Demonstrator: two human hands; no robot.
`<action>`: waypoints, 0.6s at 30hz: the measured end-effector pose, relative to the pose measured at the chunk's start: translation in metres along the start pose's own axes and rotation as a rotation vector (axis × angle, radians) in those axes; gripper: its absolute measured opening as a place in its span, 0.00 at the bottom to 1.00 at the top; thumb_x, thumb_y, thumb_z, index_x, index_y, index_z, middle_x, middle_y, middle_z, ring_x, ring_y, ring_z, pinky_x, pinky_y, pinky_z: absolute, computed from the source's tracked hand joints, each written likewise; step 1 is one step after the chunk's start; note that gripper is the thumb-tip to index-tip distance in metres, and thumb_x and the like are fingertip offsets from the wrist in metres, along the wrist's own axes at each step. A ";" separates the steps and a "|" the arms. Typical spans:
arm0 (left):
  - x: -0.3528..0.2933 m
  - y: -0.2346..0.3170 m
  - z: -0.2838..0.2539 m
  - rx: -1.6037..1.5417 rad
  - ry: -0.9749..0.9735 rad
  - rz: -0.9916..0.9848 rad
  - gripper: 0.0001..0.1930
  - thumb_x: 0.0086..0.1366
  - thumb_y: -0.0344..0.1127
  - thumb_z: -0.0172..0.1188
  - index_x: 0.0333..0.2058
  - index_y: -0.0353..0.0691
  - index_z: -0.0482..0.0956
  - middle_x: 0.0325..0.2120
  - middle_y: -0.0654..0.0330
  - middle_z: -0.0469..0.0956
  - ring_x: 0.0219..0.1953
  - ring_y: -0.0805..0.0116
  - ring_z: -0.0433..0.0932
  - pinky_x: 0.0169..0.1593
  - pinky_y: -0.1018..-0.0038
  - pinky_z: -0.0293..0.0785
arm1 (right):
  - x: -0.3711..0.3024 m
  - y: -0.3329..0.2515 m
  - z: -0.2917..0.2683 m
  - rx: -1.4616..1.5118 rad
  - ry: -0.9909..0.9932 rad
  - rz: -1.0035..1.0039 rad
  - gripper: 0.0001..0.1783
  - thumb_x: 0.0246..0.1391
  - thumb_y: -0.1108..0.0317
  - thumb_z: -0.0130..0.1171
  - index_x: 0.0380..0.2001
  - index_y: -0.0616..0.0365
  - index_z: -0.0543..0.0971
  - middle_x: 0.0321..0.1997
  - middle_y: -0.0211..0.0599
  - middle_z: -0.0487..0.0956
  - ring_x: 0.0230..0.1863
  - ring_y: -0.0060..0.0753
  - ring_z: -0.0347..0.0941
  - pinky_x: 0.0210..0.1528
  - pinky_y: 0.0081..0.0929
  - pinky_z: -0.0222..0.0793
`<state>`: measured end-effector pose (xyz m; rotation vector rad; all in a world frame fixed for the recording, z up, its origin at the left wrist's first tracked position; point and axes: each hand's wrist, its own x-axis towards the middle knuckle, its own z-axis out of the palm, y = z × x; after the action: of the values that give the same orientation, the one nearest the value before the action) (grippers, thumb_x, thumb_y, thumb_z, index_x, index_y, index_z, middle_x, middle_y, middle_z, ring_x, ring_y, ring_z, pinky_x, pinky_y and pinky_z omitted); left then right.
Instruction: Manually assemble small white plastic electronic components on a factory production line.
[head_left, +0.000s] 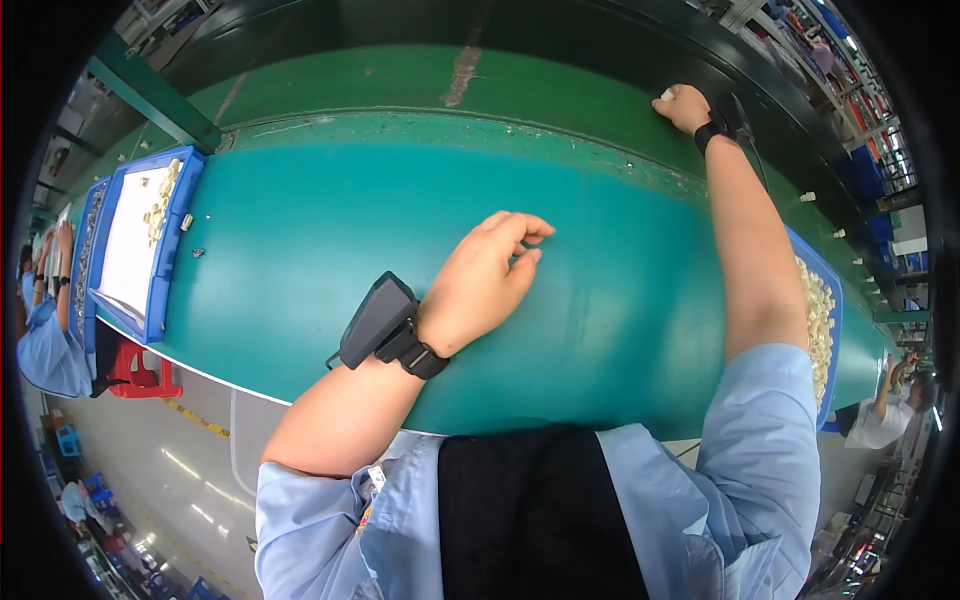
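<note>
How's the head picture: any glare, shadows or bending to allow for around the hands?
Head view: soft, darker bands on the green worktop right of the left hand; bright streaks on the grey floor, lower left; worktop edges bow toward the black rim; left hand fairly clear, but the pale part in the right hand shows too small for detail.

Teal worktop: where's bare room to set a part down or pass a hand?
Bare: teal worktop between left hand and the pale piece and dark bit beside the white-lined tray; also between that hand and the right forearm. Crowded: the strip by the white-lined tray, where those two bits lie, and the right blue tray, heaped with pale parts.
</note>
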<state>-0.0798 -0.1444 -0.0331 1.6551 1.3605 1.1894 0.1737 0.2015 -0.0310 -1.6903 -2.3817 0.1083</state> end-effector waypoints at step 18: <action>-0.002 0.002 -0.001 0.018 -0.054 0.041 0.10 0.56 0.26 0.51 0.38 0.35 0.73 0.34 0.54 0.73 0.34 0.62 0.74 0.38 0.71 0.71 | -0.086 -0.020 -0.101 0.211 0.170 0.031 0.30 0.48 0.50 0.58 0.49 0.61 0.70 0.35 0.35 0.77 0.35 0.27 0.72 0.38 0.21 0.67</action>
<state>-0.0803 -0.1467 -0.0315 1.7228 1.3128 1.1503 0.2045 0.1077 0.0595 -1.5726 -2.1396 0.2046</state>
